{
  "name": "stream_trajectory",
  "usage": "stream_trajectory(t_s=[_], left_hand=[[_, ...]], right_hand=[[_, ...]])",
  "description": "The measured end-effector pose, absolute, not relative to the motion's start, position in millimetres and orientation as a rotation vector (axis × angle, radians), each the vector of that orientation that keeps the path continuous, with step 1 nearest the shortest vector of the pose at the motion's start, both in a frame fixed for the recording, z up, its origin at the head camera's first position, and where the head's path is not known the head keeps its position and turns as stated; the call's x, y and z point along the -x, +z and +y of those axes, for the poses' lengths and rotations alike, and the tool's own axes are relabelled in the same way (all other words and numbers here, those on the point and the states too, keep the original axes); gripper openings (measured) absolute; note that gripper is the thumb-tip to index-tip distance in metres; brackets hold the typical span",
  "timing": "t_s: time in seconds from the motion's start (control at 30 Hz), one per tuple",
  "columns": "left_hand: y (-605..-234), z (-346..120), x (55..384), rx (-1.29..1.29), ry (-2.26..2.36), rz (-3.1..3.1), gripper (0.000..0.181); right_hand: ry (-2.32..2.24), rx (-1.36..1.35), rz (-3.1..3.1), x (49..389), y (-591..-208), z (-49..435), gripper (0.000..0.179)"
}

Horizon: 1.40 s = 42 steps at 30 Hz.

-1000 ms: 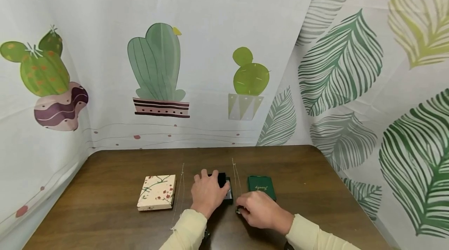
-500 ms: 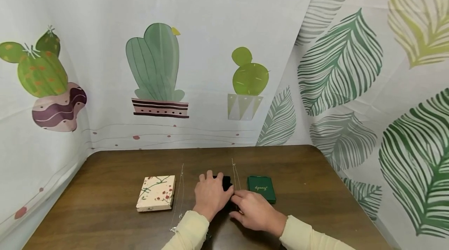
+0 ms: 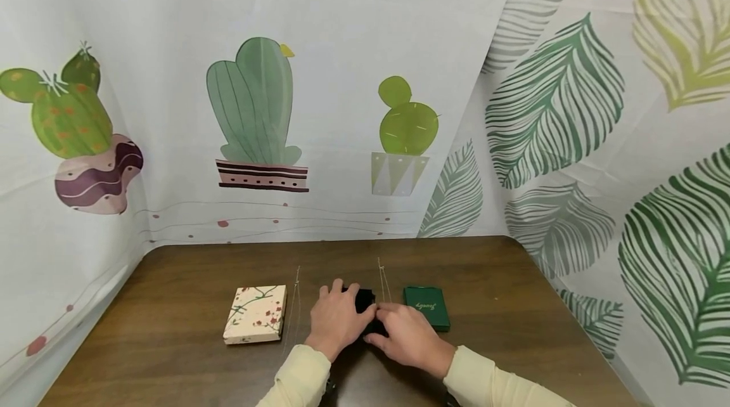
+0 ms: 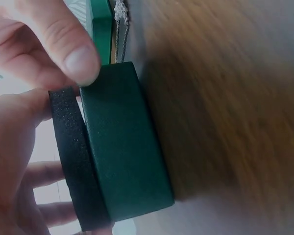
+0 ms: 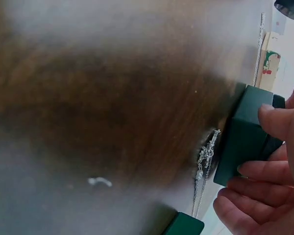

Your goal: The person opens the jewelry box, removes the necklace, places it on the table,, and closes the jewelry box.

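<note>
My left hand [image 3: 338, 321] holds a black foam pad [image 4: 76, 156] on edge-like tilt over the open side of a small dark green jewelry box [image 4: 125, 142]. A narrow gap shows between pad and box near the thumbs. My right hand [image 3: 407, 334] grips the same box from the right, its thumb on one side and fingers curled on the other in the right wrist view. The box's inside is hidden by the pad. Just right of the box lies a silver chain necklace [image 5: 206, 156], its near end hidden behind the right hand in the head view.
A green lid [image 3: 426, 307] with gold lettering lies right of the hands. On the left are a cream floral box [image 3: 256, 315] and another thin chain necklace [image 3: 296, 299]. All rest on a brown wooden table [image 3: 188, 305], with a printed curtain behind.
My right hand has moved left from the necklace's near end to the green box and now grips it. The black pad has shifted right, covering the box that showed partly uncovered.
</note>
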<state>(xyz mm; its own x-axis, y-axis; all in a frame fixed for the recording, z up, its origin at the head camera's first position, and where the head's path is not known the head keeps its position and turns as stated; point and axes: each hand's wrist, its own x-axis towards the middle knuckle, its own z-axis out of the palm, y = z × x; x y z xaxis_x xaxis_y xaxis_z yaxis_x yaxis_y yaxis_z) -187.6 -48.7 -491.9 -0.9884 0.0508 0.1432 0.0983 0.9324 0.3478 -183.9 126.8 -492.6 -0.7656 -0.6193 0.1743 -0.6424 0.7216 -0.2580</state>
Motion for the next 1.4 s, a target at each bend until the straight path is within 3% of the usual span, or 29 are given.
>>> stream_trajectory(t_s=[0.53, 1.0, 1.4], left_hand=[[-476.3, -91.2, 183.0, 0.609, -0.949, -3.163, 0.071], [-482.0, -102.2, 193.1, 0.704, -0.845, -3.029, 0.069], [-495.7, -103.5, 195.8, 0.662, -0.94, -3.017, 0.068]], right_hand=[[0.578, -1.034, -2.912, 194.6, -494.9, 135.0, 0.036], [0.51, -1.111, -2.872, 195.2, -492.8, 136.3, 0.02], [0.484, -1.163, -2.868, 196.3, -494.1, 136.2, 0.021]])
